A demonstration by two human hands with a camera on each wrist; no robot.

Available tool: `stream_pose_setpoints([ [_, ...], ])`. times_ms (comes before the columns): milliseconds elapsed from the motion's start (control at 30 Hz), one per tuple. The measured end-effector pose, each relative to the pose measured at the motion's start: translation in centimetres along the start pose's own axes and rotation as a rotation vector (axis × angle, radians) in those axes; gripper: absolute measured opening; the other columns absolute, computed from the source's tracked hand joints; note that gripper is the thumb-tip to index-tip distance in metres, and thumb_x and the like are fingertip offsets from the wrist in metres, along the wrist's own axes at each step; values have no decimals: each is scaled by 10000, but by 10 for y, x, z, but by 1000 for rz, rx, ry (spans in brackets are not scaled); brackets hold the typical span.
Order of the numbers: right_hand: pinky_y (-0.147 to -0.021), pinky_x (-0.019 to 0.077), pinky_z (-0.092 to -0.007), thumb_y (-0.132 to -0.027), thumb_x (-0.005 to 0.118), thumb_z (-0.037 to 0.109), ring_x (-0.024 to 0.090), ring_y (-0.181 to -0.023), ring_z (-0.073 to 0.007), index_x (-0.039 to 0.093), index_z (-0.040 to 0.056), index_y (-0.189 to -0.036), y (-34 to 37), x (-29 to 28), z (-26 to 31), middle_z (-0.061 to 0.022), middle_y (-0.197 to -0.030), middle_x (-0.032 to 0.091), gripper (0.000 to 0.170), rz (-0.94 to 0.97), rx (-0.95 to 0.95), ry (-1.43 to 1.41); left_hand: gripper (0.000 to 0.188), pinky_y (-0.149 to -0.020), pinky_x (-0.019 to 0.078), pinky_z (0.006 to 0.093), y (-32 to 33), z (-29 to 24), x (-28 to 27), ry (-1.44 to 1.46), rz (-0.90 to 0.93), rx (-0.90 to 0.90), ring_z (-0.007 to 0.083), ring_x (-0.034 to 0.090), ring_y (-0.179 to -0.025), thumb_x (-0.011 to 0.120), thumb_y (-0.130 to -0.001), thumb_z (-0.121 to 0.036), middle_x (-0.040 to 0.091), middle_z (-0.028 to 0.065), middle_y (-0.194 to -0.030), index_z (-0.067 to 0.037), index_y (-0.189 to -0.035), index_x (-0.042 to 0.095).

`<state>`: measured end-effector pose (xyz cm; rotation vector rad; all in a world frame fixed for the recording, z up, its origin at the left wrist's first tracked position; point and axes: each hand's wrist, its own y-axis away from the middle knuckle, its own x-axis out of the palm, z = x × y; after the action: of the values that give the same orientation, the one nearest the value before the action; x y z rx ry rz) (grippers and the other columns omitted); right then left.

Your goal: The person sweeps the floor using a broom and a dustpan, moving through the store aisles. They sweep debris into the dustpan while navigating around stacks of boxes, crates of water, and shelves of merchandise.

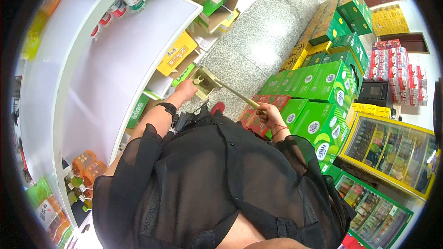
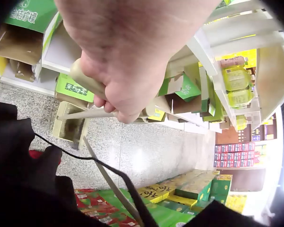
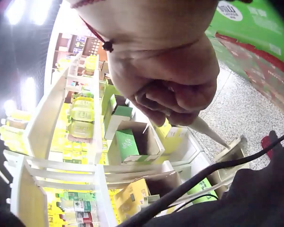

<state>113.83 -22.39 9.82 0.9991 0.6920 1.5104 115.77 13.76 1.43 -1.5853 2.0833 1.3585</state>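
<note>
My left hand [image 1: 187, 89] grips the pale beige handle [image 2: 87, 85] of a long-handled dustpan, its fingers curled round the top end. The dustpan [image 2: 60, 130] lies low on the speckled floor beside the shelf, with something dark inside it. My right hand [image 1: 271, 115] holds a pale broom stick [image 1: 235, 93] in curled fingers. That stick slants down to the left, and its lower end meets the dustpan in the head view. In the right wrist view, the fist [image 3: 175, 94] hides the upper part of the stick.
White shelving [image 1: 138, 32] with bottles and open cartons runs along the left. Stacked green cartons [image 1: 318, 85] and red cartons [image 1: 272, 103] line the right side of the floor [image 1: 254, 32]. Glass-topped display cases [image 1: 369, 122] stand at the far right. A dark cord [image 3: 217, 165] crosses the right wrist view.
</note>
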Motion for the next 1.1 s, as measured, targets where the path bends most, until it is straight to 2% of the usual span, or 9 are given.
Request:
stream_pose_setpoints([
  [100, -419, 267, -199, -809, 465, 96, 307, -451, -52, 367, -3, -1276, 0, -14, 7, -22, -661, 465, 487, 8, -24, 69, 392, -785, 457, 391, -19, -17, 0, -36, -6, -1, 335, 578, -909, 570, -706, -281, 610, 187, -961, -60, -1029, 576],
  [300, -416, 277, -207, -822, 470, 107, 313, -455, -62, 404, 45, -1258, -6, -45, 13, -27, -674, 462, 445, -104, -78, -188, 392, -784, 451, 403, -55, -34, 10, -78, -37, 8, 337, 576, -910, 572, -714, -319, 607, 188, -970, -44, -993, 573],
  [367, -407, 274, -210, -815, 477, 116, 334, -444, -66, 508, 35, -1007, -7, -44, 20, -6, -634, 463, 209, -186, -157, -274, 395, -785, 451, 402, -68, -40, 13, -71, -33, 24, 336, 576, -911, 574, -716, -325, 608, 185, -972, -46, -995, 573],
  [500, -389, 275, -224, -824, 487, 112, 338, -423, -80, 482, 78, -845, -20, -48, 37, 2, -625, 460, 40, -271, -176, -324, 405, -788, 453, 395, -103, -48, 19, 36, 14, 95, 334, 579, -907, 578, -719, -319, 611, 189, -963, -39, -1011, 572],
  [600, -392, 290, -219, -826, 499, 122, 370, -431, -79, 487, 84, -804, -42, -63, 46, -3, -621, 471, 45, -313, -180, -315, 393, -792, 454, 392, -112, -71, 12, 36, 19, 121, 338, 581, -902, 582, -716, -300, 614, 194, -948, -45, -1015, 574],
  [867, -375, 270, -206, -824, 507, 118, 388, -462, -77, 485, 68, -933, -68, -66, 71, -8, -667, 464, 122, -324, -69, -264, 402, -811, 454, 392, -161, -102, 2, 20, 98, 185, 344, 576, -931, 574, -722, -274, 611, 201, -962, -39, -1048, 567],
  [933, -377, 267, -206, -819, 506, 103, 379, -459, -63, 487, 48, -1105, -64, -46, 81, 6, -658, 459, 292, -252, -67, -166, 404, -816, 452, 395, -178, -105, -7, -40, 120, 182, 341, 573, -940, 576, -722, -282, 606, 194, -987, -62, -1062, 566],
  [967, -380, 259, -206, -807, 505, 84, 371, -459, -56, 407, 48, -1269, -64, -39, 87, 11, -661, 468, 473, -242, -51, -153, 412, -819, 451, 395, -183, -111, -16, -31, 135, 180, 342, 571, -945, 578, -724, -285, 603, 199, -994, -56, -1066, 562],
  [1100, -397, 240, -198, -791, 495, 56, 346, -458, -54, 320, 36, -1336, -63, -22, 118, -4, -686, 491, 573, -171, -32, -134, 425, -833, 445, 393, -214, -117, -31, -77, 164, 197, 344, 564, -960, 582, -729, -287, 592, 213, -1011, -38, -1073, 554],
])
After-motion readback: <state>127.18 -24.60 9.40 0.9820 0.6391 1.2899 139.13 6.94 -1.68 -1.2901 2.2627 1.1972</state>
